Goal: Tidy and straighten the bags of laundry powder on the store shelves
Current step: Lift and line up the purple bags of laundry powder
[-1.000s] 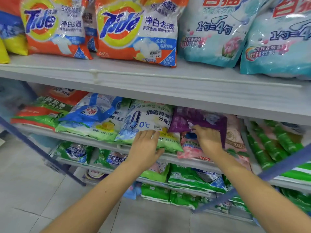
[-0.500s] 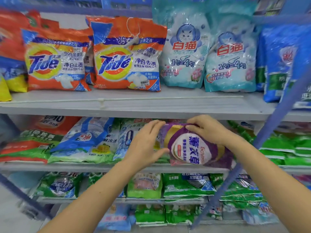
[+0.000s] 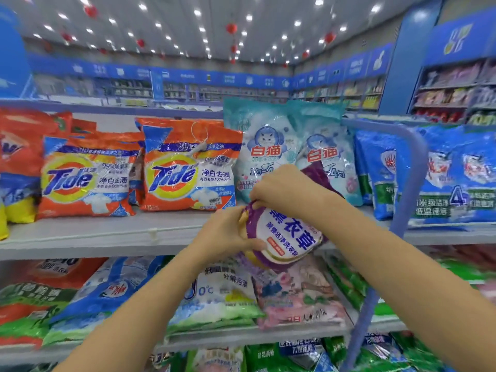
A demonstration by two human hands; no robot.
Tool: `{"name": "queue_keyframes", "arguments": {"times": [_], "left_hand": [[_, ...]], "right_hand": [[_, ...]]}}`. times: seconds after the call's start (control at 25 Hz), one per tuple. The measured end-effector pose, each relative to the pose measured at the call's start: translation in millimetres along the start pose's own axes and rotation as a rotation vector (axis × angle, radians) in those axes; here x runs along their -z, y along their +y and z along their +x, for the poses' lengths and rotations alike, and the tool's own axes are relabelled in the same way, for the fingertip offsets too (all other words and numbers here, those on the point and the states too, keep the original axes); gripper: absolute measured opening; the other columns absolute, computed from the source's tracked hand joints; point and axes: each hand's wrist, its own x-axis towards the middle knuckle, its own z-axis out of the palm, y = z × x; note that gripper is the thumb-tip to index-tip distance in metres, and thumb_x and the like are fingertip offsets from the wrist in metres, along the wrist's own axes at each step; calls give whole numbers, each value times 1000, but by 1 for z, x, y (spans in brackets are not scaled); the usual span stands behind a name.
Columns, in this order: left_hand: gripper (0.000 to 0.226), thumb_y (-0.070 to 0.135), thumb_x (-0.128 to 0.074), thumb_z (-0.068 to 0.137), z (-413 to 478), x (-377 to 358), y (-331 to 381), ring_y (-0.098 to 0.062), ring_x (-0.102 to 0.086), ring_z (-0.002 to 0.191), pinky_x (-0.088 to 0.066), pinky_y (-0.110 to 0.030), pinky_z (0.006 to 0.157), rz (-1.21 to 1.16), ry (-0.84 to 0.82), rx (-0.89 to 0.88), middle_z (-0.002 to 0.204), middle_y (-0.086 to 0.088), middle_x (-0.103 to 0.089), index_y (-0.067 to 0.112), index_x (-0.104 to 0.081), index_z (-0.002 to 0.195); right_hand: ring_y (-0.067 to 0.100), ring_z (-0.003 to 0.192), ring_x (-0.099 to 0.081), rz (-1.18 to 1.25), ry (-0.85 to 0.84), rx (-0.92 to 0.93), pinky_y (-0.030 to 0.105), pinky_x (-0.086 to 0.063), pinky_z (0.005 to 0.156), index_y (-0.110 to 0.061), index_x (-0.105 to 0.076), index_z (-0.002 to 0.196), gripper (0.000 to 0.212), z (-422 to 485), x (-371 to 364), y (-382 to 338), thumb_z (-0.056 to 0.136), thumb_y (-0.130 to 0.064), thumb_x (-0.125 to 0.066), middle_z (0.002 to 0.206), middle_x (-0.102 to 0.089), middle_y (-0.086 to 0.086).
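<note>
Holding purple bag [image 3: 288, 237] mid-air before upper shelf [image 3: 107, 238] front edge: my left hand [image 3: 226, 234] gripped its side, right hand [image 3: 284, 190] pinched top corner. Reckoned firm grip, upright placement needed.

A bare strip of the upper shelf board [image 3: 112, 232] is being left open before the Tide bags [image 3: 185, 167]. Access to the White Cat bags [image 3: 265, 146] is being blocked by the purple lavender bag [image 3: 287, 234]. Right-side passage is being narrowed by the blue upright bar [image 3: 412, 170]. The lower shelf [image 3: 228, 338] is being covered fully by flat-lying bags [image 3: 220, 299].
</note>
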Motion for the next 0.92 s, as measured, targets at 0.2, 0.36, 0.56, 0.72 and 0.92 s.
{"name": "queue_keyframes", "arguments": {"times": [0.2,0.36,0.56,0.72,0.92], "left_hand": [[23,24,-81,70,21,14,-8,-12,-71,79,-55,-27,70,-487,199,145,79,8,-74,19,-67,87],[21,17,-74,76,41,14,-10,-11,-71,80,-53,-23,68,-790,369,217,86,6,-74,19,-63,94],[24,18,-73,76,77,-6,-11,-15,-71,82,-53,-28,72,-903,349,258,87,2,-75,16,-62,98],[47,32,-78,67,102,-17,-21,-23,-69,90,-52,-39,84,-939,234,348,95,-5,-74,10,-63,106],[35,29,-64,82,124,-17,-23,-25,-67,86,-56,-29,66,-1059,306,291,105,-14,-70,7,-62,109]], "right_hand": [[19,93,-58,236,1036,-281,30,-34,92,-14,-67,94,26,-6,-18,49,85,-35,-56,95,-69,-1],[11,93,-53,1156,960,-787,27,-42,85,-13,-51,117,32,-18,-51,84,90,-31,-57,113,-57,3],[10,69,-59,1853,694,-649,24,-51,64,-16,-59,91,20,10,-72,97,98,-27,-44,82,-66,-3],[9,58,-54,1756,808,-762,27,-48,59,-14,-57,72,23,26,-85,118,95,-16,-51,59,-60,-8],[14,65,-57,1717,676,-738,31,-49,65,-14,-57,73,25,29,-130,123,96,-12,-47,70,-62,0]]}}
